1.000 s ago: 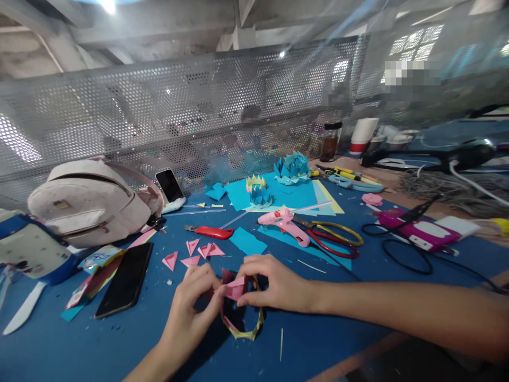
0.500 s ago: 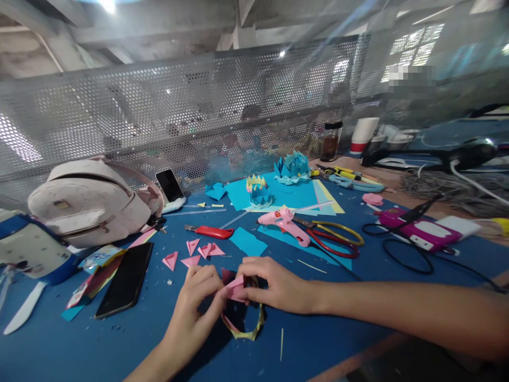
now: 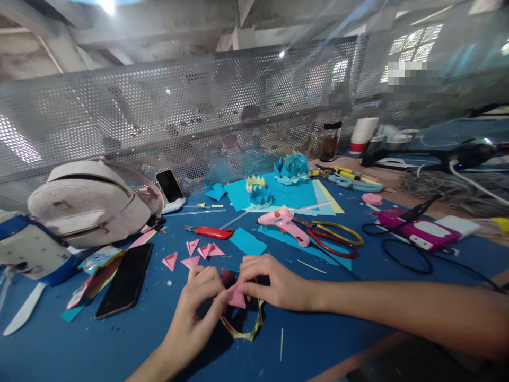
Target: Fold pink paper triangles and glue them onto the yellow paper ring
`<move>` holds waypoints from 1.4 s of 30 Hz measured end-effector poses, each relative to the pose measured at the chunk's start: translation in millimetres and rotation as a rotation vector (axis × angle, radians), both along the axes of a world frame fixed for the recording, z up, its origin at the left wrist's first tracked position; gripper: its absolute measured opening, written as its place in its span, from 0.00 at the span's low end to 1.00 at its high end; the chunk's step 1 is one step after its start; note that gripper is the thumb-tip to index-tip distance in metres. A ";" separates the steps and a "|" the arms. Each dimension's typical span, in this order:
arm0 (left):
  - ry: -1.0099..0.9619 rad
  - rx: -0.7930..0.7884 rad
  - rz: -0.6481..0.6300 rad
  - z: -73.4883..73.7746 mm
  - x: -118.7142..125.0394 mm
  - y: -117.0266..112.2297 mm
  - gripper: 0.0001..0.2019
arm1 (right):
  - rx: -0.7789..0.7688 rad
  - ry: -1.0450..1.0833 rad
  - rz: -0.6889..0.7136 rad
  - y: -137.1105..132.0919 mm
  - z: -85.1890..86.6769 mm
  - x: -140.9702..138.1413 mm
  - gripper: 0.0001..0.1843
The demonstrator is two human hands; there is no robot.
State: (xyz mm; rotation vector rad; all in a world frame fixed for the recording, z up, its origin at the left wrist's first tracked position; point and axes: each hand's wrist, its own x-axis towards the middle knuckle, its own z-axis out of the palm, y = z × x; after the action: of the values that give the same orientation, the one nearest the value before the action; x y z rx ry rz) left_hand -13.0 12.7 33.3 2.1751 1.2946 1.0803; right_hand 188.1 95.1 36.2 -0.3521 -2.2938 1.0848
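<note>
My left hand [image 3: 202, 302] and my right hand [image 3: 274, 282] meet over the blue table, both pinching a small piece of folded pink paper [image 3: 237, 300]. Below it shows a ring of yellow and pink folded paper [image 3: 247, 335]; my fingers hide its upper part, and I cannot tell whether the pink piece is joined to it. Several pink paper triangles [image 3: 191, 262] lie just beyond my left hand. A pink hot glue gun [image 3: 284, 223] lies beyond my right hand, next to red and yellow handled scissors [image 3: 334, 239].
A red utility knife [image 3: 212, 232] and blue paper [image 3: 248, 242] lie ahead. Folded paper flowers [image 3: 293, 167] stand at the back. A black phone [image 3: 126, 281], a backpack [image 3: 87, 201] and a white plastic knife [image 3: 26, 309] are at left. Cables and a magenta device [image 3: 417, 231] sit at right.
The pink paper piece has tilted between my fingers, its broad face now hanging lower. My right hand has shifted up slightly; my left hand stays nearly in place.
</note>
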 end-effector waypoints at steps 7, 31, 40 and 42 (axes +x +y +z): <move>-0.189 -0.023 0.099 -0.3 -13.0 3.3 0.21 | 0.158 -0.010 0.037 3.6 1.2 5.5 0.30; 0.120 -0.094 0.324 5.4 -64.6 41.1 0.23 | 0.061 -0.426 -0.639 67.6 14.0 128.5 0.26; 0.339 -0.016 0.389 15.0 -82.5 42.0 0.13 | -0.062 -0.523 -0.575 82.8 12.7 94.2 0.28; 0.312 -0.018 0.384 18.9 -78.6 40.5 0.14 | -0.072 -0.508 -0.584 85.7 10.4 91.8 0.28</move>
State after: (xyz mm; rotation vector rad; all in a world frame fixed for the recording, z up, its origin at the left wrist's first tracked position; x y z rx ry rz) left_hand -91.7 53.1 52.1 2.1983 1.9129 0.8718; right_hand 279.9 180.8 46.6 -1.3595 -2.3194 0.8322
